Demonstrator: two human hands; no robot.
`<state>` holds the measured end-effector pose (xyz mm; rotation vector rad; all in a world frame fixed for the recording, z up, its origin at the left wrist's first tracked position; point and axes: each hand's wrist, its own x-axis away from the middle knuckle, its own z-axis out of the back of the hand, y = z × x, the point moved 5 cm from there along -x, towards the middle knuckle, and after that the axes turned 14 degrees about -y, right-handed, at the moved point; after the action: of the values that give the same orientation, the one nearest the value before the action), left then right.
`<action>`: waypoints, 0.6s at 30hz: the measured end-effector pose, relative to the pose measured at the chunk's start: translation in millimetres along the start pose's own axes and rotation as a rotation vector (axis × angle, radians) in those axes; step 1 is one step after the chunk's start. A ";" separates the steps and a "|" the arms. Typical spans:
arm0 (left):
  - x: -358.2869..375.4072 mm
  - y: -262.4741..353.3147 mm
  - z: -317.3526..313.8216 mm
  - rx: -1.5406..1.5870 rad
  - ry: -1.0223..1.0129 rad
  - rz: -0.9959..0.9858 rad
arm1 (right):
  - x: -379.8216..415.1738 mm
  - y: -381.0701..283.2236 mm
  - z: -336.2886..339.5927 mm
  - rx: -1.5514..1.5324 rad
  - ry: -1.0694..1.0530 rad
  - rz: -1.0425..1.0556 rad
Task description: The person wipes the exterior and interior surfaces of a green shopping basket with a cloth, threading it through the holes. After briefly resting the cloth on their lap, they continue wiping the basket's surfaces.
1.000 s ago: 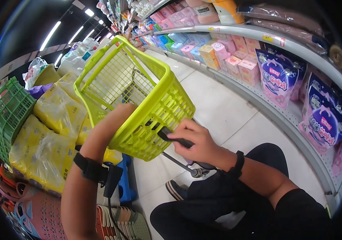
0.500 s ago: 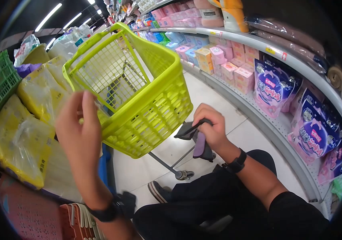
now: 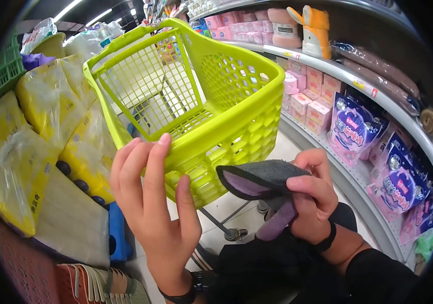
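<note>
My right hand (image 3: 314,196) grips a grey and purple cleaning cloth (image 3: 264,175) with a black edge. Pinched between thumb and fingers, the cloth is folded, its purple side showing underneath and in a flap that hangs below. My left hand (image 3: 158,202) is raised with its fingers spread and nothing in it. Its fingertips overlap the near rim of a lime-green shopping cart (image 3: 247,133) in this view. The cart's plastic basket stands just beyond both hands, and its inside shows a folded-up grid panel.
Shelves on the right hold blue and pink bags (image 3: 398,175), pink boxes (image 3: 319,112) and a plush fox-like roll (image 3: 316,33). Yellow plastic-wrapped packs (image 3: 49,109) are stacked on the left. Below them stand slatted baskets (image 3: 100,286) and a blue piece (image 3: 120,233).
The cloth has come up and left in my right hand and spread wider. My left hand has moved right and lower, fingers opening. The cart appears farther right in view.
</note>
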<state>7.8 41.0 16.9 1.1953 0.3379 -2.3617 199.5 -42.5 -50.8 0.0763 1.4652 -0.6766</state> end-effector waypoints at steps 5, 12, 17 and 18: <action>1.3 9.4 4.9 -0.001 0.021 -0.010 | 5.0 0.6 -6.5 0.061 -0.036 -0.043; 10.2 27.2 8.4 0.024 -0.039 -0.024 | 4.3 3.8 -0.3 0.074 -0.004 -0.172; 20.8 44.2 -0.3 -0.113 -0.118 -0.294 | -2.8 -3.0 10.3 -0.164 0.011 -0.313; 18.5 44.2 -2.0 -0.041 -0.141 -0.246 | -4.4 -4.5 14.1 -0.155 0.009 -0.306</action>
<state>22.3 -1.7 0.5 1.0102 0.5080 -2.6183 210.1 -50.7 -43.1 -0.2694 1.5488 -0.8064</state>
